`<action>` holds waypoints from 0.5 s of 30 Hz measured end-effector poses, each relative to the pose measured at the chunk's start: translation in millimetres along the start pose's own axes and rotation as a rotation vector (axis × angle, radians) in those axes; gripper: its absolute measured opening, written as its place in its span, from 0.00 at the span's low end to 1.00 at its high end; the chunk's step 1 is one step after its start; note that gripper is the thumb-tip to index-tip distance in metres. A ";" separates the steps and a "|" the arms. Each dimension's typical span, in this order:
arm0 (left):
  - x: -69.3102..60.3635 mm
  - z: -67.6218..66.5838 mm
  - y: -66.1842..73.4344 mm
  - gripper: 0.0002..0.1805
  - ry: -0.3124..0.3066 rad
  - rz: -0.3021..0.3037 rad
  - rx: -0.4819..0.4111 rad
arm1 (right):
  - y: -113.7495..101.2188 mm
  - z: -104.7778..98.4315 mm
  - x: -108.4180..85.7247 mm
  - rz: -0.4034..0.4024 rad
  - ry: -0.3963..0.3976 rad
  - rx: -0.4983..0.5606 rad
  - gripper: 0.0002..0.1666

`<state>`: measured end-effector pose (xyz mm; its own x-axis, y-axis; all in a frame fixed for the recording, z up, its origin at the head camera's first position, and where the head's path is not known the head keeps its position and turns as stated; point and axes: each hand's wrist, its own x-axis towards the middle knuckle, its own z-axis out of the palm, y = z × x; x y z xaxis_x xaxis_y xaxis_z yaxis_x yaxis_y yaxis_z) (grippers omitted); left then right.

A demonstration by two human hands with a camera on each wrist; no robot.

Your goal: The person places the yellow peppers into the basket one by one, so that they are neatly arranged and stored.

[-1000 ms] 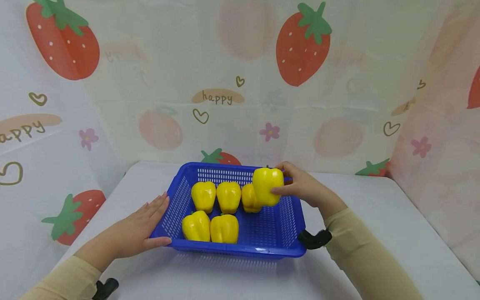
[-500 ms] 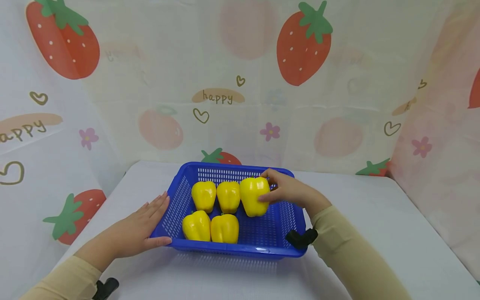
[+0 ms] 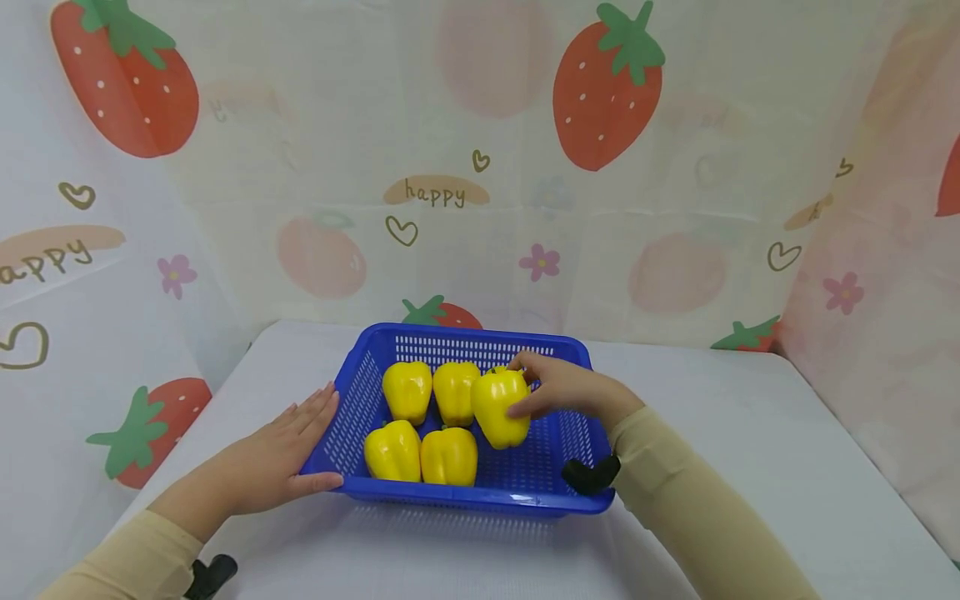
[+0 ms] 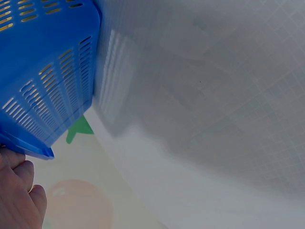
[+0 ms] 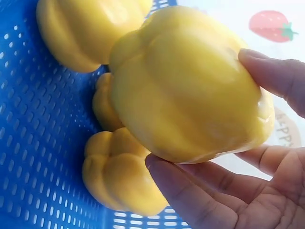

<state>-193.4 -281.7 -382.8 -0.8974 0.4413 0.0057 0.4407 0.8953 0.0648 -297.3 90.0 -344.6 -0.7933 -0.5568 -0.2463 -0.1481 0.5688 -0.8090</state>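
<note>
A yellow bell pepper is held over the blue basket by my right hand, thumb on one side and fingers on the other. The right wrist view shows this bell pepper up close, raised in front of the others. Several more yellow bell peppers lie in the basket: two in front, among them one bell pepper, and others at the back, such as this bell pepper. The held one hides whatever is behind it. My left hand rests against the basket's left side with straight fingers, its thumb at the front corner.
The slotted blue basket stands on a white-covered table. A strawberry-printed cloth hangs behind and at both sides. Black straps are at the wrists.
My right hand has carried the yellow bell pepper leftward and down into the basket area, and the pepper has tilted slightly. My left hand stays at the basket's left side.
</note>
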 end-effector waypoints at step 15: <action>1.8 2.7 -2.3 0.57 0.001 0.002 0.010 | 5.2 9.6 12.5 0.109 -0.101 -0.085 0.39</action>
<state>-196.0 -282.8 -385.7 -0.8964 0.4432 0.0065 0.4428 0.8949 0.0553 -302.3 80.2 -357.0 -0.7445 -0.5447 -0.3859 -0.1174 0.6759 -0.7276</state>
